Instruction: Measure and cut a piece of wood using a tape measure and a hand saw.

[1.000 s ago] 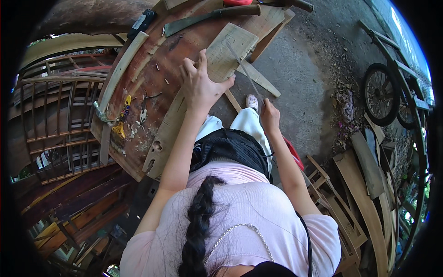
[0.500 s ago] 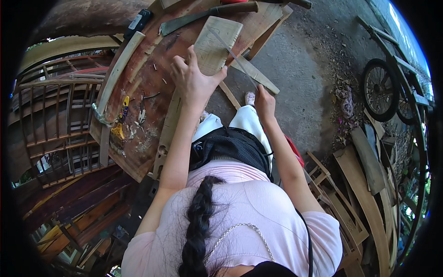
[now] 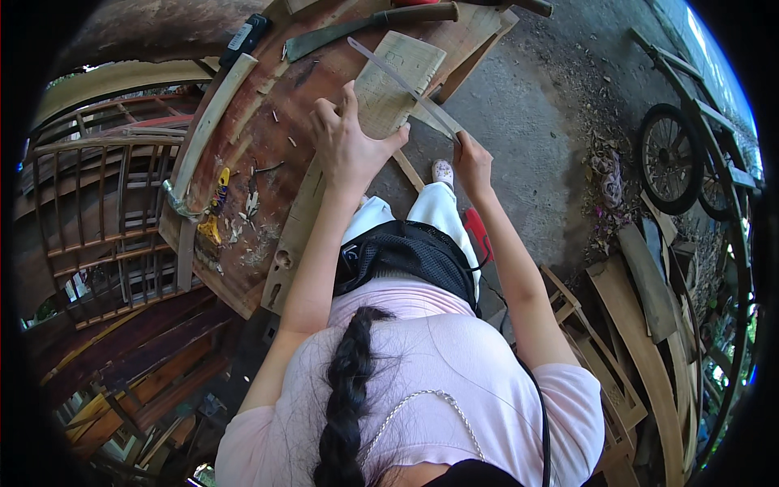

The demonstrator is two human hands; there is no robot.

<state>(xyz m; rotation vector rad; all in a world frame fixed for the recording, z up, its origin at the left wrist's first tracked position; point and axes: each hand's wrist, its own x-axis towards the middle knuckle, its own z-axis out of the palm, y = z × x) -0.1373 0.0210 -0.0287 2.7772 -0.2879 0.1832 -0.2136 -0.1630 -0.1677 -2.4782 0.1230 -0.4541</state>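
Note:
My left hand point(image 3: 350, 148) spans a pale wooden board point(image 3: 402, 73) on the worn reddish workbench point(image 3: 243, 130), fingers on its left side and thumb at its near right corner. A long, thin metal blade point(image 3: 384, 66) lies slantwise across that board, its far tip reaching past the board's left edge. My right hand point(image 3: 472, 165) is closed on the blade's near end, beyond the right side of the board. A narrower wooden plank sticks out from the bench under the blade.
On the bench are a machete point(image 3: 341, 36), a hammer point(image 3: 174, 199), a yellow tool point(image 3: 211, 223), a black device point(image 3: 242, 42) and shavings. Slatted wooden furniture point(image 3: 97, 227) fills the left. A wheeled frame point(image 3: 669, 158), loose planks point(image 3: 633, 341) and a red object point(image 3: 475, 235) are to the right.
My right hand has moved forward and slightly left, pushing the blade farther across the board. My left hand shifted slightly left and forward, with small movements of the board.

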